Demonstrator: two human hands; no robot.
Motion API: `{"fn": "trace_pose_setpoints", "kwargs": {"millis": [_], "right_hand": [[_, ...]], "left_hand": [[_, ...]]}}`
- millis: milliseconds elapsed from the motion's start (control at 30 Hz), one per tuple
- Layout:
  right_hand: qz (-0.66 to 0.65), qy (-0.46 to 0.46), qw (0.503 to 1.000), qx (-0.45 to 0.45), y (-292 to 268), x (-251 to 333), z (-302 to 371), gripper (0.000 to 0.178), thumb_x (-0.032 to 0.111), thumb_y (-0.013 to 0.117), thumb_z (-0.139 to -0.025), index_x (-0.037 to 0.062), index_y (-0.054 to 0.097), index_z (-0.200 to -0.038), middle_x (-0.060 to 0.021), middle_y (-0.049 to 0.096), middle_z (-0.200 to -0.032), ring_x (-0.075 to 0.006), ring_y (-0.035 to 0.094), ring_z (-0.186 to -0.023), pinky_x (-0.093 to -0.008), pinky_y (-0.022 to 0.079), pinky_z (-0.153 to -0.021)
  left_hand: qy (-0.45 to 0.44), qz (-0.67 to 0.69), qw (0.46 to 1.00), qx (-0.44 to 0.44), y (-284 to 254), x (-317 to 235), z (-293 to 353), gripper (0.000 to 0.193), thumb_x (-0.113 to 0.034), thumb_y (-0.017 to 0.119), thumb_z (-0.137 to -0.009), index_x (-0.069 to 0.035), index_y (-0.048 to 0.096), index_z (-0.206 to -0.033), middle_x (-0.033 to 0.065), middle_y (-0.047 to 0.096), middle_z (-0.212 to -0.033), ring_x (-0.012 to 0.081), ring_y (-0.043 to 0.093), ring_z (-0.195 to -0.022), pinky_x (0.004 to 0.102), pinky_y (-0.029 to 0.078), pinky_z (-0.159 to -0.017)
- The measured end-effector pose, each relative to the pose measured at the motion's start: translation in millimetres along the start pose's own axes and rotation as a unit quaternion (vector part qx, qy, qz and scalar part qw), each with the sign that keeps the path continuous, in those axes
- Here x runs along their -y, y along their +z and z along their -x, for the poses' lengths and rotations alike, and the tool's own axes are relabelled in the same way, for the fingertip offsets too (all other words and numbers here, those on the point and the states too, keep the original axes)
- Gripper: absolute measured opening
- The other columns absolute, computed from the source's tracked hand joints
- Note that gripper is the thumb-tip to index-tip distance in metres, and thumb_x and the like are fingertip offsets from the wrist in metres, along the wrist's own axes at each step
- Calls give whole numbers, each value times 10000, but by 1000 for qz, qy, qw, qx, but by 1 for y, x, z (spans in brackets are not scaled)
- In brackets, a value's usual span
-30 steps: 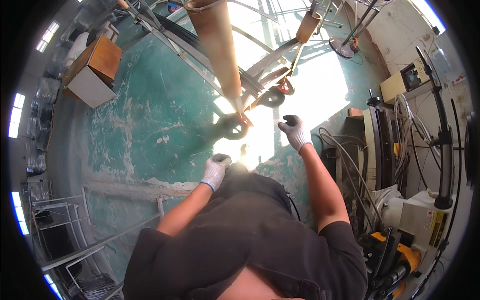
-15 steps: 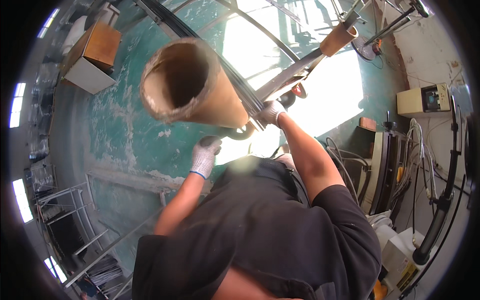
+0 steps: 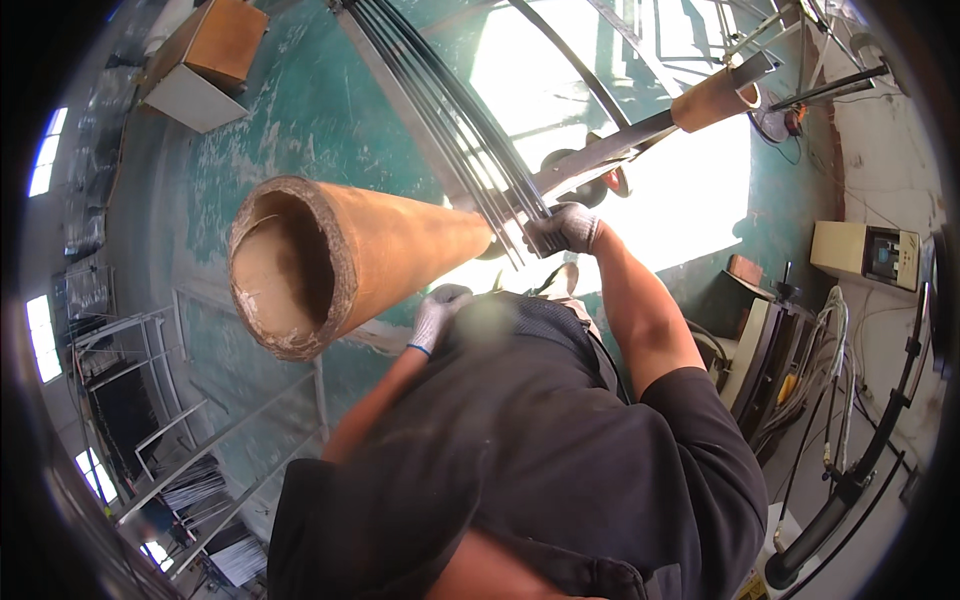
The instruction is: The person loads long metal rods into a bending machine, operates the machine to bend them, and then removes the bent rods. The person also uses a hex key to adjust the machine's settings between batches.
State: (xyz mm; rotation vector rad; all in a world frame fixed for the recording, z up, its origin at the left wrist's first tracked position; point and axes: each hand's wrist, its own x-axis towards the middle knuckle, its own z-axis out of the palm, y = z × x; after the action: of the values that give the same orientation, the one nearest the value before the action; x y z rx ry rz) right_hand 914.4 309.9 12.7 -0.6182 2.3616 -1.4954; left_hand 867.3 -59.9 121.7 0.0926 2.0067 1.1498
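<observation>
My right hand [image 3: 573, 228], in a white knit glove with a dark palm, is closed round the near ends of some long thin black rods [image 3: 455, 100]. Several rods lie side by side, a few of them outside the grip, stretching away across a metal frame. My left hand [image 3: 438, 308], gloved too, is held low by my waist with its fingers curled in; nothing shows in it. Just beyond it, a large brown cardboard tube [image 3: 390, 235] points its open end toward the left. A smaller cardboard tube [image 3: 705, 103] sits round a metal bar [image 3: 610, 150] on the right.
A wood-and-white cabinet [image 3: 205, 65] stands on the worn green floor at far left. To the right are a beige box-shaped device [image 3: 862, 255], hanging cables [image 3: 822, 350] and a black jointed arm [image 3: 868, 465]. Metal racks [image 3: 150, 420] fill the lower left.
The view has shifted, and the large tube appears lower and further left. The rods look more spread out. My left hand has come closer to my waist; my right hand stays on the rods.
</observation>
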Motion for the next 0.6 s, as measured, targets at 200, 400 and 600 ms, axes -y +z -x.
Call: {"fn": "trace_pose_setpoints", "kwargs": {"millis": [200,400,600], "right_hand": [[-1,-8,999,48,-24,45,1,347,114,657,-1041,-138,647,-1279,-219,750,-1145,-361,763,-1000,-494,637,-916],[-63,-37,996,57,-23,34,0,390,172,682,-1042,-138,648,-1276,-230,748,-1169,-364,768,-1008,-512,655,-856],[-201,4,978,-50,0,28,1,290,293,810,-882,115,749,-1102,-78,745,-945,-261,696,-835,-387,563,-775]], "left_hand": [[-25,15,999,-45,1,-36,5,233,-195,757,-947,7,777,-1062,64,734,-947,154,658,-833,305,523,-796],[-11,103,993,-53,16,-30,-3,187,-179,758,-940,-15,778,-1025,22,683,-799,117,568,-694,293,458,-649],[0,51,998,-33,31,-23,-2,202,-218,755,-955,-34,782,-1032,21,737,-856,98,623,-733,287,498,-674]]}}
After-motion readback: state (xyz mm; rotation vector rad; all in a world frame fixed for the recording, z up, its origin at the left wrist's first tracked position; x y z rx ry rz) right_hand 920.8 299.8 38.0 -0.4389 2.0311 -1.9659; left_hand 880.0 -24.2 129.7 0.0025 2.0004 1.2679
